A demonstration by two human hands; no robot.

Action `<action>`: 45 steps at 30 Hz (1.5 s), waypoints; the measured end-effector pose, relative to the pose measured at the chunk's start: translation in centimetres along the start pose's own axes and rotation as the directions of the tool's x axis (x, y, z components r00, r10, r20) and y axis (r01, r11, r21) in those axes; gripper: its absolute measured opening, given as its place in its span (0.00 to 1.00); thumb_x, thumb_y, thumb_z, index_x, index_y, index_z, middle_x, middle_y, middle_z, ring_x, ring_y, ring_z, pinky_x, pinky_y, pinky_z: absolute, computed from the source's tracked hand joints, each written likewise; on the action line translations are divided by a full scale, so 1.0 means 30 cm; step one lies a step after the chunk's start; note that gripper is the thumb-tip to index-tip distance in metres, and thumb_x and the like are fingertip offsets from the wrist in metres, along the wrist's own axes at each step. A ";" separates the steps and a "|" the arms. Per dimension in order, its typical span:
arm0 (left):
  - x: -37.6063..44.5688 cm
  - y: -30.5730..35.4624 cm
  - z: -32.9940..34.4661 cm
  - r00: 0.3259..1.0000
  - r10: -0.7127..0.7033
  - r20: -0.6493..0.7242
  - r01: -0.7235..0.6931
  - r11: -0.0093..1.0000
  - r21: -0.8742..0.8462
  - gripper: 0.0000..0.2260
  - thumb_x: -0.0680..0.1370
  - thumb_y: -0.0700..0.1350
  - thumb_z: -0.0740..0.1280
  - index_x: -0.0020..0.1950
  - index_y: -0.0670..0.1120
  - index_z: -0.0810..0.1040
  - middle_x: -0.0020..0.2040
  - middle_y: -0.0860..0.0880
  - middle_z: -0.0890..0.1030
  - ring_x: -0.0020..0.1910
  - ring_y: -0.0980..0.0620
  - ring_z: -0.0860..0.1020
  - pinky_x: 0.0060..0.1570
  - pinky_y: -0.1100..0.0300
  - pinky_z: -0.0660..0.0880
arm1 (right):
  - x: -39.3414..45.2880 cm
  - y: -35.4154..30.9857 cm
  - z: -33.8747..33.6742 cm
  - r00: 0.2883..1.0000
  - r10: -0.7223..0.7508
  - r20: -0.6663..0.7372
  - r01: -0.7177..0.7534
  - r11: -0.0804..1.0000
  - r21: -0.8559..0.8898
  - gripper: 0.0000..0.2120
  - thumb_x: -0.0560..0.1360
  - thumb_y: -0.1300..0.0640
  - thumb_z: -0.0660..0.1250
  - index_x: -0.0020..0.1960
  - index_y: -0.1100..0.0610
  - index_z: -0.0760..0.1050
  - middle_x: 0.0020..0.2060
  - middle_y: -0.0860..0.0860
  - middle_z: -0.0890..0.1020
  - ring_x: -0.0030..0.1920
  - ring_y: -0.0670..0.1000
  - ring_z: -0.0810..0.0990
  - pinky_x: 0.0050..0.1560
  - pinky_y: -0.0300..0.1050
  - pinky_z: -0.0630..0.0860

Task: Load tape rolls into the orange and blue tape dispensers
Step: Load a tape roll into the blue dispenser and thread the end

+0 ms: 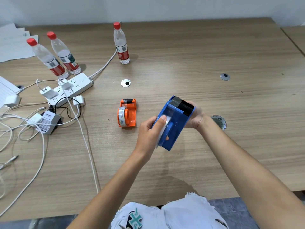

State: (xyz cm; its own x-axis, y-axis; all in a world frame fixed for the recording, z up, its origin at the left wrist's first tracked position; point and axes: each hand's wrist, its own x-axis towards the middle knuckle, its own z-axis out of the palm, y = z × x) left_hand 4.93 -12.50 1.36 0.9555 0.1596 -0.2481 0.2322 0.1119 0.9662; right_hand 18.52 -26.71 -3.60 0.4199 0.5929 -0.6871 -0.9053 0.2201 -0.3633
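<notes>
- The blue tape dispenser point(175, 123) is held clear of the bench point(198, 55), out from the middle of its near edge, tilted with the serrated cutter end pointing away, so that the open side faces the left hand.
- The right hand point(195, 115) is cupped under the cutter end; its fingers are wrapped behind the body and mostly hidden, apparently closed on the dispenser to steady it.
- The left hand point(149, 131) is pressed against the open side, its thumb laid on a clear tape roll point(162, 129) seated at the hub; the other fingers are curled round the roll's far face, so the roll is judged to be in the act of being pushed home.
- The orange tape dispenser point(127, 113) lies on its side near the middle of the bench, just left of the hands, with a clear roll already in its cradle; it is judged to be loaded and set aside.
- A spare tape roll point(220, 122) is left on the bench towards the right edge, partly hidden behind the right forearm.
- Counted: two dispensers, one orange and one blue; three tape rolls, one in each dispenser and one loose.
- Three water bottles point(121, 43) with red caps are stood towards the far left, two together and one apart.
- One white power strip point(71, 88) is laid by the left edge, with chargers and cables tangled about it; their number cannot be told.
- Two round cable grommets point(125, 83) are set into the bench top.
</notes>
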 end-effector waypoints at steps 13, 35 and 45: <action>0.042 -0.018 -0.009 0.992 -0.013 -0.124 0.012 1.000 -0.013 0.14 0.81 0.44 0.63 0.42 0.35 0.75 0.37 0.42 0.73 0.34 0.50 0.73 0.29 0.63 0.75 | 0.059 0.033 0.075 0.993 -0.051 -0.104 0.057 0.997 0.047 0.04 0.60 0.62 0.73 0.34 0.60 0.79 0.34 0.54 0.81 0.38 0.53 0.79 0.51 0.47 0.74; 0.179 -0.101 -0.007 0.962 -0.181 -0.206 0.152 0.977 -0.151 0.13 0.80 0.50 0.64 0.44 0.41 0.77 0.33 0.49 0.78 0.25 0.57 0.77 0.28 0.65 0.74 | 0.123 0.031 0.048 0.901 -0.006 -0.433 0.008 1.000 0.003 0.04 0.72 0.61 0.63 0.39 0.58 0.75 0.36 0.53 0.79 0.39 0.53 0.78 0.49 0.41 0.77; 0.389 -0.227 -0.066 0.877 -0.317 -0.360 0.257 0.944 -0.207 0.36 0.74 0.72 0.51 0.62 0.45 0.79 0.54 0.44 0.84 0.54 0.45 0.82 0.62 0.48 0.75 | 0.188 0.114 0.047 0.855 -0.355 -0.377 0.088 0.817 -0.570 0.15 0.75 0.39 0.65 0.53 0.50 0.75 0.53 0.46 0.77 0.57 0.53 0.77 0.63 0.54 0.74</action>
State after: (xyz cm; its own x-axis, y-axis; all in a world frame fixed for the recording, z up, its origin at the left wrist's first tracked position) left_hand 14.13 -9.48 -8.25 0.6992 0.4576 -0.5493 0.4267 0.3493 0.8342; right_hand 17.71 -21.51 -7.83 0.7049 0.1368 -0.6960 -0.6662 -0.2091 -0.7159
